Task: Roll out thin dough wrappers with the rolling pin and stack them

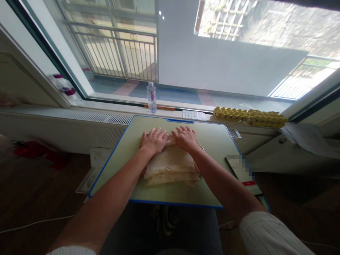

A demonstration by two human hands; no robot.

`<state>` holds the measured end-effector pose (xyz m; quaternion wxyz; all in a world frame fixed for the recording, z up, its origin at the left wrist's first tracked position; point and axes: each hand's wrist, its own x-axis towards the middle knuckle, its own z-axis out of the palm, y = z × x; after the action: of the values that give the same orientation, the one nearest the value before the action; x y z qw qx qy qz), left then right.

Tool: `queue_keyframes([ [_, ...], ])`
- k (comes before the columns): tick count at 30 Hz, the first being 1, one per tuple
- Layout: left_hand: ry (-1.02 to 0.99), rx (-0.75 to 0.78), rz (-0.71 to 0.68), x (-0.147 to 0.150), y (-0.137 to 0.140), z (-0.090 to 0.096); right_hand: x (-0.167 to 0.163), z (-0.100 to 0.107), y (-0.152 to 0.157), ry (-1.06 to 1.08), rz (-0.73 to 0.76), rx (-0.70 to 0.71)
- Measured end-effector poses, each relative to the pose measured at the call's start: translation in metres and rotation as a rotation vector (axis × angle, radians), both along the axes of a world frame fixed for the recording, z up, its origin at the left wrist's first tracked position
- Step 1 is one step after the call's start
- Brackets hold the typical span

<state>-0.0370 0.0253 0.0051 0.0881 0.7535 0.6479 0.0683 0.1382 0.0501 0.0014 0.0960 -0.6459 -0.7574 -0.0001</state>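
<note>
Now, left hand (153, 141): lay flat, grip open, on the folded cloth (171, 165).
Right hand (185, 138): likewise flat, holding nothing.
Table (170, 193): carried the cloth.

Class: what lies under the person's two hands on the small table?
A folded beige cloth lies under the left hand and right hand, on the blue-edged table. The covered far edge is hidden.

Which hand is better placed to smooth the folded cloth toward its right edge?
The right hand, probably. It lies flat on the far right part of the folded beige cloth, nearer that edge. The left hand presses the far left part, beside it, on the small table.
</note>
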Motion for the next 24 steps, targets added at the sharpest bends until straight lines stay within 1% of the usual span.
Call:
queue_keyframes([
  [1,-0.005,0.023,-0.018,0.002,-0.008,-0.001,0.002,-0.001,-0.009,-0.009,0.012,0.008],
  [3,-0.028,0.091,-0.066,0.007,-0.035,-0.005,0.012,-0.005,-0.034,-0.014,0.044,0.033],
  [7,-0.107,0.230,-0.147,0.022,-0.110,-0.014,0.048,-0.017,-0.086,0.017,0.129,0.049],
  [9,-0.125,0.271,-0.187,0.030,-0.138,-0.017,0.065,-0.021,-0.098,0.026,0.126,0.049],
  [11,-0.129,0.292,-0.186,0.034,-0.152,-0.018,0.073,-0.023,-0.095,0.031,0.081,0.046],
  [13,-0.122,0.295,-0.152,0.035,-0.150,-0.019,0.069,-0.023,-0.082,0.018,0.044,0.038],
  [15,-0.112,0.283,-0.118,0.033,-0.136,-0.019,0.057,-0.022,-0.063,-0.008,0.030,0.039],
  [20,-0.066,0.209,-0.022,0.014,-0.079,-0.017,0.015,-0.011,-0.011,-0.033,0.023,0.027],
  [24,-0.055,0.142,0.030,-0.005,-0.037,-0.015,-0.008,0.003,0.019,-0.082,0.084,-0.055],
])
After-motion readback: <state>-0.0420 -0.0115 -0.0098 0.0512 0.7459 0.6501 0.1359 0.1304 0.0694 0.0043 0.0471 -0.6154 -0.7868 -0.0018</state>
